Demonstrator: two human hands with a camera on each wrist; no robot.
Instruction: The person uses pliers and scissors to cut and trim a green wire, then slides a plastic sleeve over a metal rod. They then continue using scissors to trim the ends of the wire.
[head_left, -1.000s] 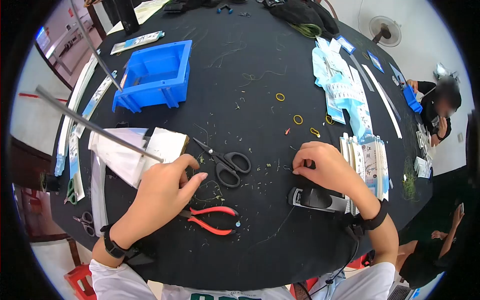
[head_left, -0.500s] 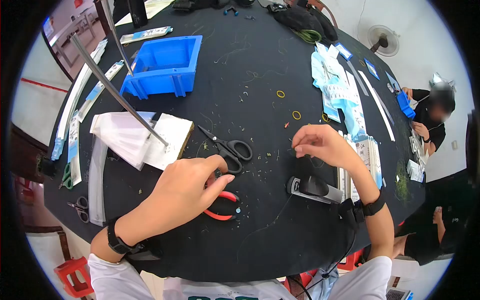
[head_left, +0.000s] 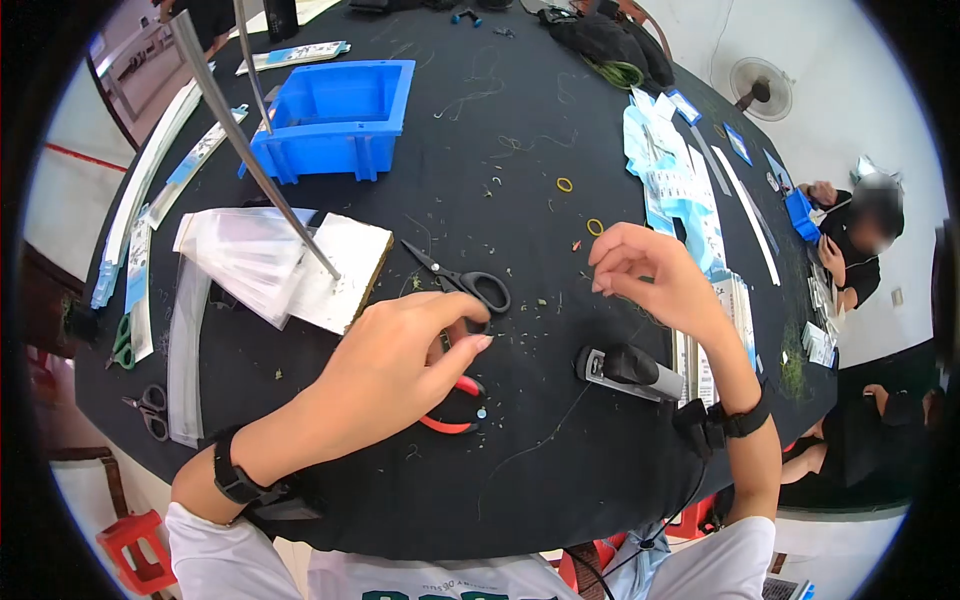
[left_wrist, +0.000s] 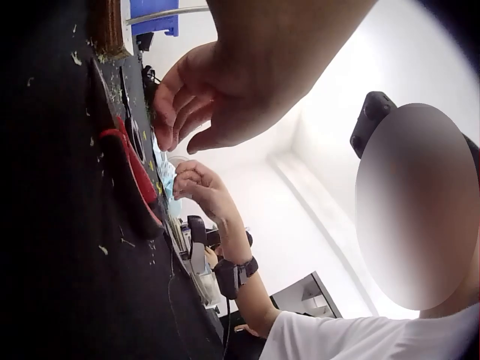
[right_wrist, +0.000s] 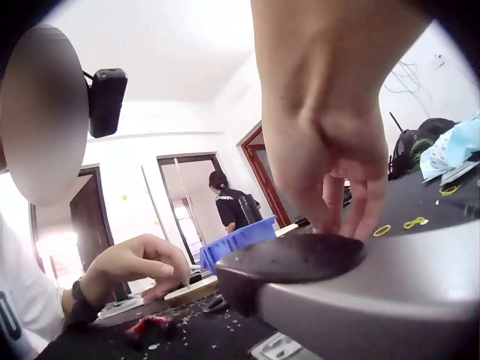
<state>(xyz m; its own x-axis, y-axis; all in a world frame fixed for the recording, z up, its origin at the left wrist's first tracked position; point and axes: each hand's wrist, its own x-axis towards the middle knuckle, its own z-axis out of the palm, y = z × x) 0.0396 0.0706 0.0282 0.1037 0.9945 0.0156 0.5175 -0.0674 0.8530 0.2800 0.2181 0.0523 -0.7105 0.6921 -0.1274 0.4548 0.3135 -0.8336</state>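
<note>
My left hand (head_left: 400,350) hovers over the table with bent fingers and the thumb apart from them. It overlaps the handles of the black scissors (head_left: 455,279) and partly hides the red-handled pliers (head_left: 452,427). Farther right, my right hand (head_left: 655,275) is raised, thumb and fingertips close together on what looks like a thin thread (head_left: 650,317), hard to make out. Below that hand lies a grey and black stapler (head_left: 630,372), large in the right wrist view. The left wrist view shows the pliers (left_wrist: 135,176) lying below the left hand.
A white-topped block (head_left: 345,270) with a metal rod (head_left: 250,160) and clear plastic sleeves (head_left: 240,260) are at left. Behind stands a blue bin (head_left: 335,145). Printed card packs (head_left: 735,300) and yellow rubber bands (head_left: 565,185) lie at right; another person (head_left: 870,235) sits beyond.
My left hand has moved right, away from the block and over the scissors' handles. My right hand has risen farther from the stapler. The head view has shifted slightly.
</note>
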